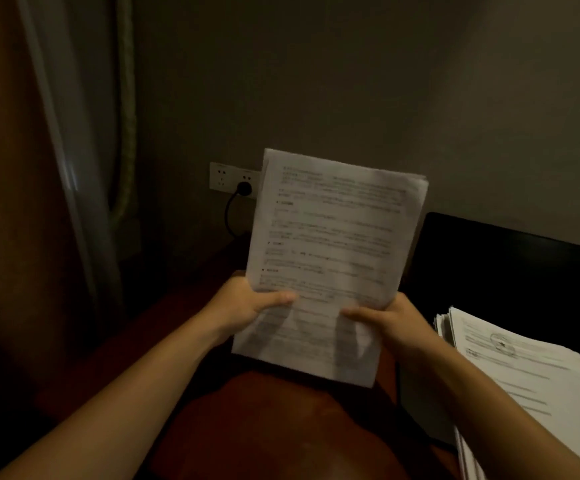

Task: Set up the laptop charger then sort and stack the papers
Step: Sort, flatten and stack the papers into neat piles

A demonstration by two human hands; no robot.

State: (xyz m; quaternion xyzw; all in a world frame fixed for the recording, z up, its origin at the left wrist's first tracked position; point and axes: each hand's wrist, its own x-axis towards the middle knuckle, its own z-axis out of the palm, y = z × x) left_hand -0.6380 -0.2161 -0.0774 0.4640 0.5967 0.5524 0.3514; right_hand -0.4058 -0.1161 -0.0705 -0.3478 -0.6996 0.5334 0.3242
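Note:
I hold a sheaf of printed papers [333, 244] upright above the reddish wooden desk [274, 427]. My left hand [247, 303] grips its lower left edge, thumb across the front. My right hand [389, 320] grips the lower right edge the same way. A second stack of printed papers [524, 375] lies at the right, partly on the open black laptop [510, 271]. A black charger plug [244, 188] sits in the white wall socket [222, 178], its cable [229, 216] looping down behind the held papers.
A curtain [84, 168] hangs at the left beside a brown panel. The grey wall runs behind the desk. The room is dim, and the laptop screen is dark.

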